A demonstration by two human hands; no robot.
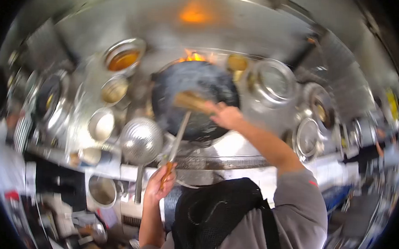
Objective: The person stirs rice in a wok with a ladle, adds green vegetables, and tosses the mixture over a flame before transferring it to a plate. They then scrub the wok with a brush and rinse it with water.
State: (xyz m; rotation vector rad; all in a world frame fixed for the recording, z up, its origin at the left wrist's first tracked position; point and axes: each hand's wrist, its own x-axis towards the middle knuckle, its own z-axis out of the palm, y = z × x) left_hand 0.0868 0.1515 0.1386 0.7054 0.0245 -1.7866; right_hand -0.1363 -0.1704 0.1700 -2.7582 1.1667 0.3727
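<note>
Wok (197, 77) seen over flames (195, 56); bamboo brush (189, 100) gripped above it by right hand (228, 116), arm outstretched; wooden-handled utensil (178, 139) clasped in left hand (161, 183), nearer body, hands apart

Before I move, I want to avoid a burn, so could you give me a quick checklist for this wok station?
1. Left hand grip on the long-handled tool: ok, wrapped around the wooden handle.
2. Right hand holding the brush: ok, over the wok.
3. Flames out: not ok, burning at the wok's far rim.
4. Perforated skimmer outside the wok: ok, at its left.
5. Wok's inner surface clean: cannot tell, blurred.
</note>
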